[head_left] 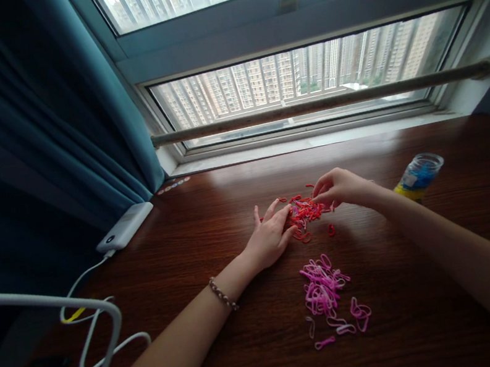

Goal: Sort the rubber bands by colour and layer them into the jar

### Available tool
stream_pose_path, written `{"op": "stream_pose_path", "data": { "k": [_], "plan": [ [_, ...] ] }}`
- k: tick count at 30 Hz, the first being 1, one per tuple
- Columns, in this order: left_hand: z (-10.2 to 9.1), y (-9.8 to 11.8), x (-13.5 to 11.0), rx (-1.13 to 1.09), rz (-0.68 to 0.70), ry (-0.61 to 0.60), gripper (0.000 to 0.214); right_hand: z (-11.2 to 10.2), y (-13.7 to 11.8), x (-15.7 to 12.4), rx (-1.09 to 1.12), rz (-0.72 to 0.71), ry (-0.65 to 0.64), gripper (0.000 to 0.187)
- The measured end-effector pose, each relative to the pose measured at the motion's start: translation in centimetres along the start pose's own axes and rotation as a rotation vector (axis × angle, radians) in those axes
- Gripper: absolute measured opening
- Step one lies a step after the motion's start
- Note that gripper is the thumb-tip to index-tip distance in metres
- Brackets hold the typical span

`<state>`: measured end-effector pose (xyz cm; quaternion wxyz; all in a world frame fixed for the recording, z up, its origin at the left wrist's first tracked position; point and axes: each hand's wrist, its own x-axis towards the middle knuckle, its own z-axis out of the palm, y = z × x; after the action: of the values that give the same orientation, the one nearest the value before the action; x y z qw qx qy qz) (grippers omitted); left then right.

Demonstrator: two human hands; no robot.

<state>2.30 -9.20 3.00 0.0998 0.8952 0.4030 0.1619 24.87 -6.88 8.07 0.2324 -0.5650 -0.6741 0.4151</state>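
Note:
A pile of small red rubber bands (pixel 306 212) lies on the dark wooden table, with a few pink or purple ones mixed in. Against its left side rests my left hand (pixel 272 234), open, its fingers spread on the tabletop and touching the pile's edge. From the right, my right hand (pixel 338 188) reaches into the pile with fingers curled and pinched together; what sits between the fingertips is hidden. Closer to me is a separate heap of pink rubber bands (pixel 323 289), with several loose ones around its lower edge.
Beyond my right wrist, a clear jar (pixel 419 173) with blue and yellow contents or markings stands tilted in view. At the left are a white power bank (pixel 125 226) and a thick white cable (pixel 112 318). A window and a blue curtain (pixel 87 110) border the table (pixel 212 214).

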Motion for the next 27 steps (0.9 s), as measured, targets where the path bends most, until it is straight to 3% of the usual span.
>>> {"op": "stream_pose_path", "data": {
  "k": [6, 8, 10, 14, 16, 20, 27],
  "plan": [
    [0.4, -0.3, 0.1, 0.015, -0.063, 0.079, 0.044, 2.9, -2.7, -2.7, 0.118, -0.003, -0.624, 0.026],
    [0.4, -0.3, 0.1, 0.024, -0.078, 0.106, 0.041, 3.2, -2.8, -2.8, 0.113, 0.003, -0.729, 0.024],
    [0.3, -0.3, 0.0, 0.041, -0.08, 0.125, 0.04, 3.1, -2.3, -2.3, 0.066, -0.043, -0.619, 0.02],
    [0.1, -0.1, 0.0, 0.071, -0.01, 0.036, 0.041, 2.4, -0.1, 0.0, -0.207, -0.231, 0.092, 0.014],
    [-0.1, 0.0, 0.0, 0.058, 0.031, -0.05, 0.043, 2.7, 1.2, 1.0, -0.287, -0.369, 0.27, 0.02],
    [-0.2, 0.2, 0.0, 0.032, 0.039, -0.099, 0.044, 4.0, 3.2, 2.1, -0.357, -0.577, 0.263, 0.029],
    [-0.2, 0.3, 0.0, 0.014, 0.003, -0.031, 0.04, 4.1, 4.0, 2.4, -0.477, -0.692, 0.209, 0.034]
  ]
}}
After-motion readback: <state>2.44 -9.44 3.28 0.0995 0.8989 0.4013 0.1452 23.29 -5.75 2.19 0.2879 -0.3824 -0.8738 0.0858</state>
